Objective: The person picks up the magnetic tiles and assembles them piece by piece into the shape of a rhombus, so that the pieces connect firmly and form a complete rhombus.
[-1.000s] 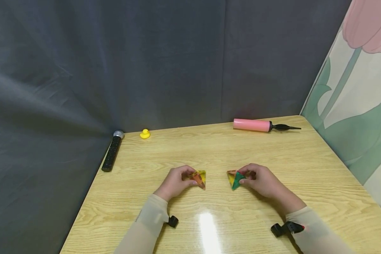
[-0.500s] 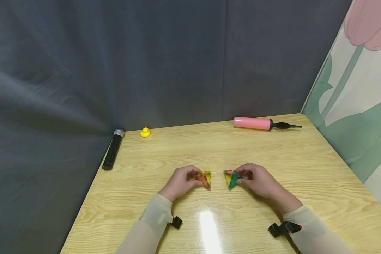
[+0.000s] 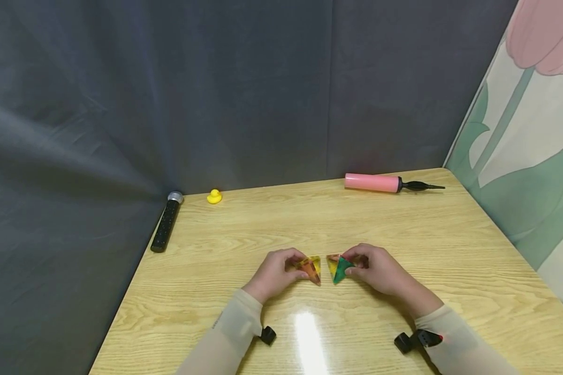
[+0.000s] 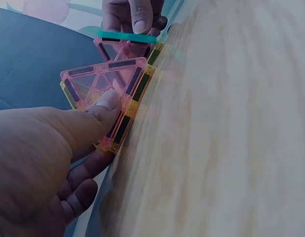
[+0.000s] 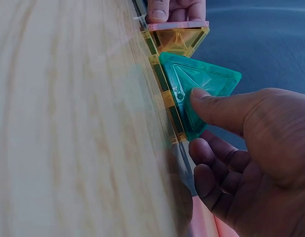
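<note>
Near the middle of the table, each hand pinches a small built piece of translucent triangular magnetic tiles. My left hand point(image 3: 273, 275) holds one with a pinkish-orange tile point(image 3: 311, 271) facing me and yellow tiles behind it; its thumb presses the pink face point(image 4: 93, 74) in the left wrist view. My right hand point(image 3: 380, 269) holds another, with a green tile point(image 3: 342, 269) in front, plus yellow and pink ones. The right thumb lies on the green face point(image 5: 211, 79) in the right wrist view. A narrow gap separates the two pieces in the head view, both low over the wood.
At the back left lie a black microphone point(image 3: 166, 224) and a yellow rubber duck point(image 3: 214, 196). A pink hand pump point(image 3: 372, 182) with a black nozzle lies along the back right edge. A dark curtain point(image 3: 244, 94) hangs behind the wooden table point(image 3: 206, 234).
Both hands have moved toward each other with their tile pieces, the left one more, shrinking the gap between the pieces. Both grips stay the same.
</note>
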The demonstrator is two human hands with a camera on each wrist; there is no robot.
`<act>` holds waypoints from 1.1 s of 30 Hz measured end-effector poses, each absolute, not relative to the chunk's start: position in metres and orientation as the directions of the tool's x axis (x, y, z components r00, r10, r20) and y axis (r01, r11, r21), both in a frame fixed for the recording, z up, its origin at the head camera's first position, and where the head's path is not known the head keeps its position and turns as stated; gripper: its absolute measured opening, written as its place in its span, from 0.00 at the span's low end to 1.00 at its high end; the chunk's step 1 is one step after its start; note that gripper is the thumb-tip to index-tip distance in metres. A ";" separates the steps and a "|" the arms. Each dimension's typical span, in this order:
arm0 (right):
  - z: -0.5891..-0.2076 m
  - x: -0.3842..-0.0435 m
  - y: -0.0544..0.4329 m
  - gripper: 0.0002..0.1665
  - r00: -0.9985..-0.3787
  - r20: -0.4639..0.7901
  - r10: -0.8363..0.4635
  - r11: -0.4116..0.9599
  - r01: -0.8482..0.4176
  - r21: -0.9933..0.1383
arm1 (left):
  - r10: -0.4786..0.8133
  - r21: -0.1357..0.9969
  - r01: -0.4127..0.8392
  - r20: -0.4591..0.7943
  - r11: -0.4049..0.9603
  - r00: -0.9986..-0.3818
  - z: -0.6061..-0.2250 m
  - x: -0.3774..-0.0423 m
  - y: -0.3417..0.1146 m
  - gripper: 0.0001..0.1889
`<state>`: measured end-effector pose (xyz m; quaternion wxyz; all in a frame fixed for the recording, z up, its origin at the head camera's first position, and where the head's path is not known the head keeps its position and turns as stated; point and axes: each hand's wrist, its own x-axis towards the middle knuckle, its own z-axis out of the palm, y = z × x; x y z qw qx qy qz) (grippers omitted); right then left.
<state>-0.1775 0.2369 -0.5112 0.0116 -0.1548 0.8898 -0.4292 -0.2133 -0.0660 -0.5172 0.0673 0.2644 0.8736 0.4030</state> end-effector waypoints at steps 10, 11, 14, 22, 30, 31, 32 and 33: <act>-0.513 -0.177 0.232 0.15 -0.947 0.099 -0.304 0.570 -0.264 -0.778 | 0.522 0.724 0.426 0.106 0.543 -0.846 -0.520 -0.210 -0.059 0.18; -0.513 -0.176 0.232 0.14 -0.947 0.097 -0.307 0.565 -0.264 -0.782 | 0.520 0.722 0.425 0.107 0.545 -0.848 -0.520 -0.210 -0.059 0.18; -0.513 -0.176 0.231 0.14 -0.946 0.092 -0.310 0.564 -0.260 -0.784 | 0.519 0.725 0.424 0.108 0.542 -0.848 -0.520 -0.210 -0.059 0.18; -0.513 -0.175 0.232 0.13 -0.947 0.093 -0.308 0.594 -0.268 -0.758 | 0.533 0.709 0.456 0.133 0.538 -0.835 -0.522 -0.209 -0.060 0.20; -0.512 -0.175 0.232 0.13 -0.948 0.109 -0.299 0.589 -0.273 -0.760 | 0.534 0.717 0.455 0.136 0.529 -0.835 -0.523 -0.209 -0.060 0.21; -0.512 -0.175 0.232 0.13 -0.948 0.112 -0.298 0.586 -0.275 -0.762 | 0.536 0.720 0.458 0.142 0.521 -0.832 -0.523 -0.209 -0.060 0.21; -0.512 -0.174 0.232 0.13 -0.948 0.115 -0.296 0.584 -0.276 -0.764 | 0.539 0.723 0.462 0.148 0.513 -0.829 -0.523 -0.209 -0.060 0.20; -0.512 -0.174 0.232 0.13 -0.948 0.118 -0.295 0.581 -0.276 -0.765 | 0.540 0.726 0.465 0.154 0.506 -0.827 -0.524 -0.209 -0.060 0.20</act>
